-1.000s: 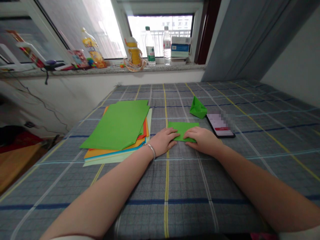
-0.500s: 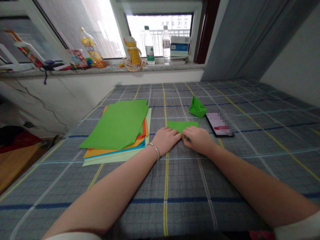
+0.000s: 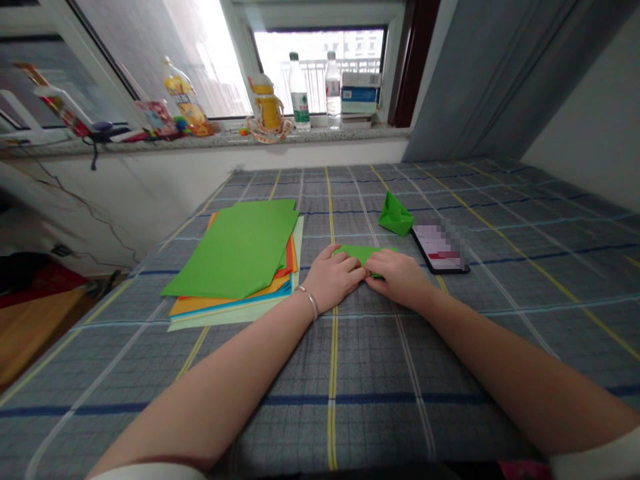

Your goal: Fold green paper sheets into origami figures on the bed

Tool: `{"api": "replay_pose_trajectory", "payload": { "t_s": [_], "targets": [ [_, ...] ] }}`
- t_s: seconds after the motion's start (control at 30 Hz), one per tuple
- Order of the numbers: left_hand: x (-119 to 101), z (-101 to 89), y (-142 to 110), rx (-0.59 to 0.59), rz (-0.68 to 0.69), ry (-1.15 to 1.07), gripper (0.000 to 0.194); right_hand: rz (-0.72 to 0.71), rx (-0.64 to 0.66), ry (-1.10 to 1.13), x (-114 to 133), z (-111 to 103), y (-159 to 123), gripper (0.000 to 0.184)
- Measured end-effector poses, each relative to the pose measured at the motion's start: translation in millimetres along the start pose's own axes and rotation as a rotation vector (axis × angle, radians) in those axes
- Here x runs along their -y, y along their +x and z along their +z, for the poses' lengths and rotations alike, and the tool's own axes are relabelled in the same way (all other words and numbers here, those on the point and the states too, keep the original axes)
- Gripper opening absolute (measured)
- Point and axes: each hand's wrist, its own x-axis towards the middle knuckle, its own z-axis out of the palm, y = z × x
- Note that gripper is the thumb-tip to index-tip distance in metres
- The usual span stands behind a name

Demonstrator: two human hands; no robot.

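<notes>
The left hand (image 3: 331, 277) and right hand (image 3: 397, 280) rest on a folded sheet of green paper (image 3: 356, 252) lying on a checked cloth (image 3: 450, 373) — fingers curled, tips nearly meeting over the fold, though whether either hand pinches it is impossible to tell. A green origami boat (image 3: 395, 215) and a smartphone (image 3: 440, 248) lie just beyond, a stack of coloured paper (image 3: 233, 250) to the left.

The left hand (image 3: 333, 277) and right hand (image 3: 397, 279) meet on a folded green paper sheet (image 3: 363, 253), pressing it against a checked cloth (image 3: 350, 373). A stack of coloured paper (image 3: 235, 257) lies to the left; a green origami boat (image 3: 395, 215) stands just beside a phone (image 3: 440, 248).
</notes>
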Motion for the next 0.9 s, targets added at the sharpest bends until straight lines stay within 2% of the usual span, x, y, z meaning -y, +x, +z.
{"api": "replay_pose_trajectory", "payload": {
  "t_s": [0.27, 0.6, 0.8, 0.9],
  "targets": [
    [1, -6.0, -3, 0.018, -0.008, 0.017, 0.022, -0.035, -0.019, 0.078, -8, -4, -4, 0.015],
    [11, -9.6, -9, -0.004, -0.044, -0.027, 0.018, -0.027, 0.007, 0.282, -30, -15, -14, 0.008],
    [21, -11.5, -14, -0.006, -0.088, -0.031, 0.019, 0.019, 0.019, 0.256, -45, -24, -21, 0.01],
    [28, -10.4, -17, -0.031, -0.136, -0.025, 0.018, 0.047, -0.063, 0.255, -50, -26, -23, 0.012]
  ]
}}
